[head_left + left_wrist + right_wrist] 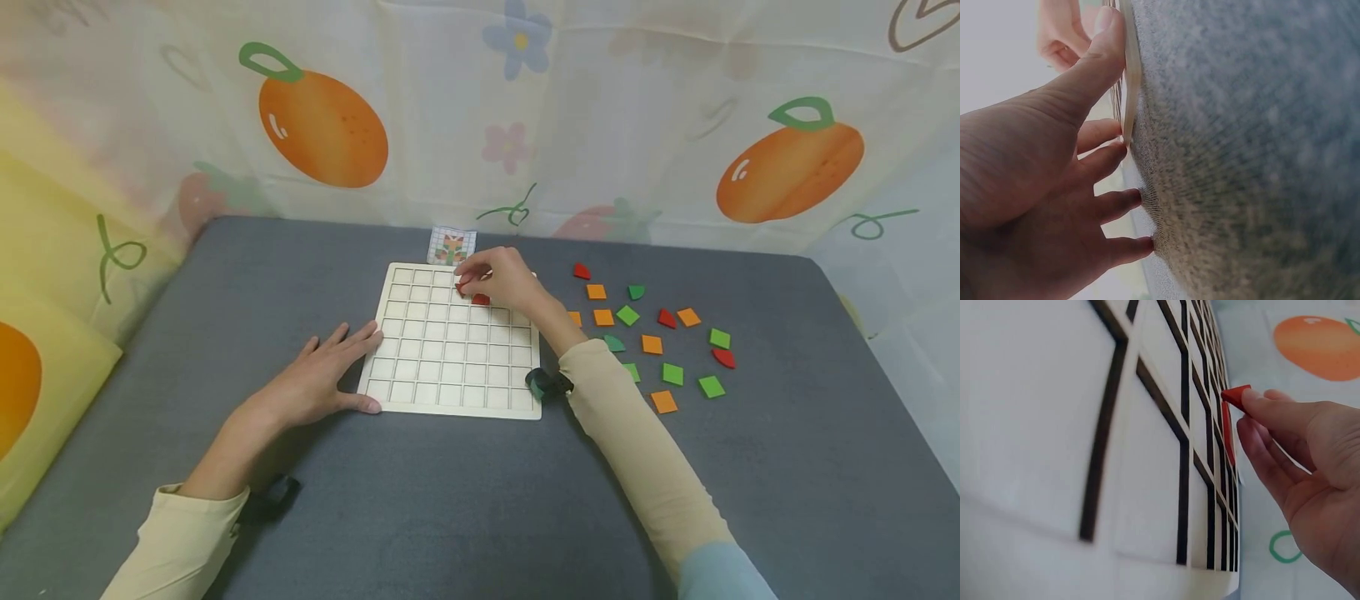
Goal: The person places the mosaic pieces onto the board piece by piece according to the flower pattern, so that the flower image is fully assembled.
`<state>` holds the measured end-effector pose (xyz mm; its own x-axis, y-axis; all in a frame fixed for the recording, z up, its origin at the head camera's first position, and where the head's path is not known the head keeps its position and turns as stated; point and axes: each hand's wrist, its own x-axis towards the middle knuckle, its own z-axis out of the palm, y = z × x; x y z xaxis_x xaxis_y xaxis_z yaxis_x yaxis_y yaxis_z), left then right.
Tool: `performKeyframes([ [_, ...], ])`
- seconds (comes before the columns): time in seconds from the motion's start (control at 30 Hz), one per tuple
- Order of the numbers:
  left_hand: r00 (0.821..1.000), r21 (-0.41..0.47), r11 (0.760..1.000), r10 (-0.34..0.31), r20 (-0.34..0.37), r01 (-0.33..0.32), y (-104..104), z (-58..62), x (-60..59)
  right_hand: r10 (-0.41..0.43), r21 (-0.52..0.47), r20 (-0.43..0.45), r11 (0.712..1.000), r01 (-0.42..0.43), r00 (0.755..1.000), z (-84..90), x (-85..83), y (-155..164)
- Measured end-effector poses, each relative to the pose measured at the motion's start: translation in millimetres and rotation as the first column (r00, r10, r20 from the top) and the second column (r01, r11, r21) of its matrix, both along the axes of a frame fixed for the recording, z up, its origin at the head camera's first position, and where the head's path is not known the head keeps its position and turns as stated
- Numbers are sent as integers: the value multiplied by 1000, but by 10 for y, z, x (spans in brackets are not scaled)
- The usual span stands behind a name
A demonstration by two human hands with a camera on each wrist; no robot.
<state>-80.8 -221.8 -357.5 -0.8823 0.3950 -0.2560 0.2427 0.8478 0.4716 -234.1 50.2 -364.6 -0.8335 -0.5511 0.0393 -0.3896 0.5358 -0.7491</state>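
A pale wooden grid board point(450, 367) lies on the grey table. My left hand point(330, 375) rests flat on the table, its fingers straight and its thumb point(1100, 47) against the board's left edge point(1130, 81). Over the board's far rows, my right hand point(480, 279) pinches a small red piece point(460, 287) by its fingertips point(1254, 400). The piece point(1235, 395) is tilted just above a cell. A second red piece point(481, 299) lies in a cell right beside it and also shows in the right wrist view point(1228, 434).
A small picture card point(452, 246) stands behind the board. Several loose orange, green and red pieces point(652, 343) are scattered on the table right of the board. A fruit-print cloth point(322, 125) hangs behind the table.
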Motion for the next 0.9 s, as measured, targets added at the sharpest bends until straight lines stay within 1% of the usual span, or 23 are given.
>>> performKeyframes([
  [0.37, 1000, 9, 1000, 1, 8, -1, 10, 7, 0, 9, 37, 34, 999, -11, 999, -34, -34, -88],
  [0.7, 1000, 10, 1000, 10, 7, -10, 28, -2, 1, 22, 57, 73, 998, -26, 997, 4, -40, -76],
  [0.9, 1000, 10, 1000, 18, 10, -18, 33, 5, 3, 36, 77, 73, 996, -42, 997, 19, -54, -83],
])
